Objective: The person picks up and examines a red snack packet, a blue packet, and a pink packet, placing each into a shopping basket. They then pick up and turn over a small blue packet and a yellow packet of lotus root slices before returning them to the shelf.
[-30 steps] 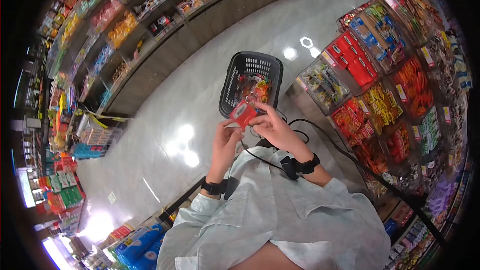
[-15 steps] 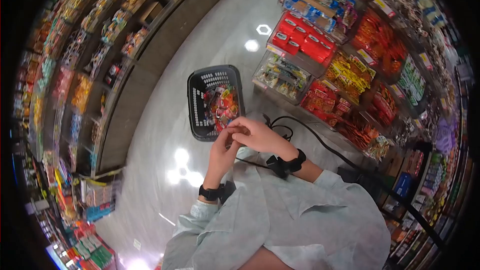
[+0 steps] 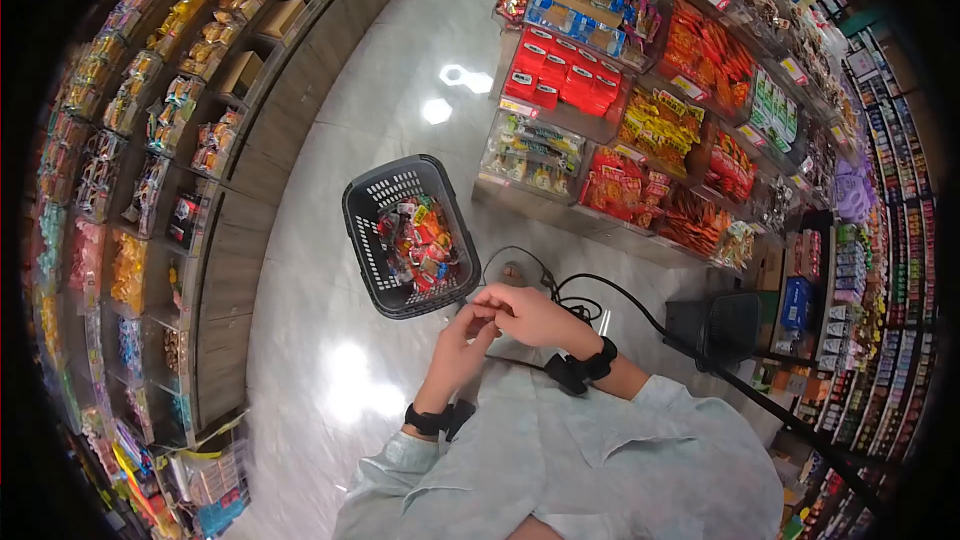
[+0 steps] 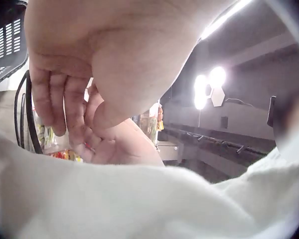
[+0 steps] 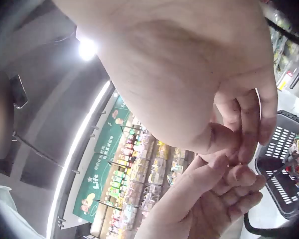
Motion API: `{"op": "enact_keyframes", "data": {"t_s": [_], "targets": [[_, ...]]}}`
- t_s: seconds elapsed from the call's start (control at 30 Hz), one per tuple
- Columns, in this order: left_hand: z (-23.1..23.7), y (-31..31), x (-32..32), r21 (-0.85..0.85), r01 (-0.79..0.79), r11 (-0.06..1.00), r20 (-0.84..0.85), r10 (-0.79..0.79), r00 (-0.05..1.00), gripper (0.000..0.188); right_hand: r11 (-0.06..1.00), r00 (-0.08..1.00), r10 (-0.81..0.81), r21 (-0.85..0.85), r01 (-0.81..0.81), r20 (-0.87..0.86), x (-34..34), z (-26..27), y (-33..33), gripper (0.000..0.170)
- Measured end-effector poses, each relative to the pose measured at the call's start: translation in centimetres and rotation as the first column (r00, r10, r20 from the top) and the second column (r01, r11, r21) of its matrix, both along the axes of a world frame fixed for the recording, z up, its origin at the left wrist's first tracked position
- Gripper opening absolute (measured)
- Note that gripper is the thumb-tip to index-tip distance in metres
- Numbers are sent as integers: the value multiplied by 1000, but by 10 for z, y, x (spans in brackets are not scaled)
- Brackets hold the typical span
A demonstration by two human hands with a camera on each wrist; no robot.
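Note:
Both hands meet in front of the shirt, just below a dark grey shopping basket [image 3: 372, 252] on the floor. My left hand [image 3: 460, 352] has its fingers loosely bent, their tips against the fingers of my right hand [image 3: 532, 318]. In the right wrist view the left hand [image 5: 199, 204] lies palm up under the right hand's fingers and thumb [image 5: 224, 137]. No object shows between them. Inside the basket lies a heap of small wrapped snacks [image 3: 425, 232], mostly red.
Bins of packaged snacks [image 3: 570, 75] stand at the right, with a black basket [image 3: 728, 325] beyond them. A curved shelf unit [image 3: 235, 240] runs along the left. A black cable [image 3: 630, 300] loops beside the right arm. Pale tiled floor [image 3: 310, 290] lies between.
A red packet held in both hands one second ago no longer shows in them. The hands have come together. The view has turned, so the basket appears farther left and lower.

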State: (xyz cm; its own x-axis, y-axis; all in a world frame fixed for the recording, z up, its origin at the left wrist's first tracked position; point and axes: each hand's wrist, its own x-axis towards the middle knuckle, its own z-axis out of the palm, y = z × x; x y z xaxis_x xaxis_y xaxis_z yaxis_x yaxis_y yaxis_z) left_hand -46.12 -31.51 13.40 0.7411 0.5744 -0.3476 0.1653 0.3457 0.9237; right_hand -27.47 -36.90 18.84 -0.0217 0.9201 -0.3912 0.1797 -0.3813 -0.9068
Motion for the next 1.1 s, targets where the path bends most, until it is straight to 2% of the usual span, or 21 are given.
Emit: {"op": "enact_keyframes", "data": {"t_s": [0.1,0.2,0.3,0.4,0.5,0.6,0.7,0.83,1.0,1.1], "targets": [[-18,-6,-12,-60,20,998,67,-16,998,18,998,999,-39,-51,40,33,-15,-10,-14,35],[-27,-3,-14,-120,148,982,97,-137,986,14,997,995,-49,-50,54,92,-18,-7,-27,34],[-15,2,-7,-52,232,971,46,-230,972,12,994,985,-109,36,105,136,-16,-7,-38,34],[-3,2,6,14,266,964,-29,-266,964,11,992,989,-129,2,129,71,-7,-3,-44,34],[-5,-9,26,100,231,968,-38,-228,973,11,981,974,-174,114,159,141,7,-18,-59,34],[-6,-27,53,113,223,968,-76,-215,974,10,974,980,-195,129,187,47,33,-21,-79,34],[4,-59,91,190,185,964,-132,-162,978,9,978,982,-162,148,148,93,72,-18,-104,36],[14,-98,147,357,191,914,-213,-120,970,16,962,975,-208,197,191,72,124,-22,-137,37],[27,-133,207,478,322,817,-273,-210,939,25,933,960,-280,243,265,25,174,-24,-180,37],[44,-150,238,528,395,752,-303,-268,914,29,923,941,-332,228,310,62,196,-20,-203,38]]}}
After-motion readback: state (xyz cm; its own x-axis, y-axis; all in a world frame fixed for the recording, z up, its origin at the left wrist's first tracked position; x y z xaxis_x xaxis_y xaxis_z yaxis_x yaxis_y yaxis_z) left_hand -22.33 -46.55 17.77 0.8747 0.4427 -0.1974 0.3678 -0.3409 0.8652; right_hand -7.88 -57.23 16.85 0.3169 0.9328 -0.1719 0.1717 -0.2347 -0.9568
